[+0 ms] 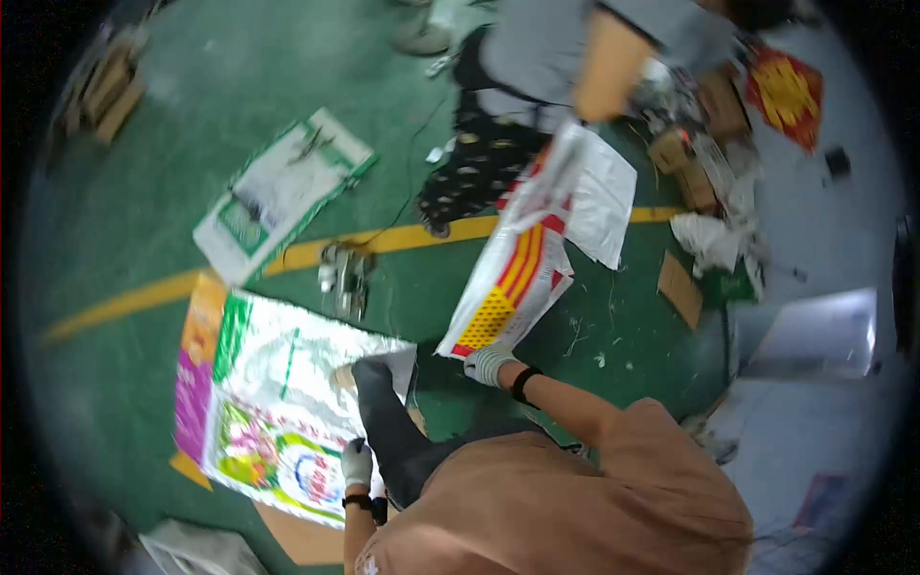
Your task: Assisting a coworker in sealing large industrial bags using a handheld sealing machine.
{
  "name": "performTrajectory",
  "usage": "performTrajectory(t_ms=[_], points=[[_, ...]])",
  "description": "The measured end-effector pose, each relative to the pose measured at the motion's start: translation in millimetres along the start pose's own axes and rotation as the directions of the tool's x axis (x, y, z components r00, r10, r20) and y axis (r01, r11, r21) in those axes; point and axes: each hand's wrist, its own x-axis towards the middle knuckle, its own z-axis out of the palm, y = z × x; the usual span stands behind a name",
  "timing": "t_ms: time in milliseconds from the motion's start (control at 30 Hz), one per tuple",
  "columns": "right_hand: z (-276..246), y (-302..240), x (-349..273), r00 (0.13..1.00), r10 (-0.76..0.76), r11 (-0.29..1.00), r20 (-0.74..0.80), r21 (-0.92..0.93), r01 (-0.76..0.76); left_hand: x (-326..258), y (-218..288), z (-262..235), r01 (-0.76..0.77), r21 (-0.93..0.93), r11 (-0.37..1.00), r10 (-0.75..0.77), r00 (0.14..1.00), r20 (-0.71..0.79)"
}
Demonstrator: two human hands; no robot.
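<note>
A: Biggest thing first?

B: Green floor [144,220], with a yellow line [316,251] running across it. Everything lies on it or hangs over it.

A: Next?

B: Colourful woven sack [268,402], flat on the floor at lower left. Silver-white middle, purple and orange edge on the left, green and flower print toward the bottom. Brown cardboard [302,537] pokes out under its lower edge.

A: And the raised one?

B: White sack with red, yellow and orange print [517,278], held off the floor, tilted. Upper end is at a second person [537,67] standing at the top of the view. Lower end is at the right hand [489,364].

A: Right hand state?

B: Gloved, black wristband, fingers closed on the bottom corner of that raised sack.

A: Left hand?

B: Left hand [356,465], also gloved, low at the wearer's dark trouser leg [388,431], just at the right edge of the flat sack. Can't tell whether its fingers are curled or spread, or whether they grip anything.

A: Smaller stuff?

B: Another white and green sack [278,192] flat at upper left. Small metal tool [343,278] on the yellow line. Cardboard boxes [690,163] and scraps at upper right.
</note>
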Motion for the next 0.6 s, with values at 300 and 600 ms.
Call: performTrajectory(t_ms=[300,600], points=[[130,223,-251,0.916,0.138,0.931,-0.377,0.365,0.01,-65,94,103,-0.402,0.422,0.812,0.277,0.904,0.327],[219,371,-356,0.768,0.587,0.56,-0.256,0.814,-0.156,-102,408,246,-0.762,0.463,0.452,0.581,0.646,0.496]])
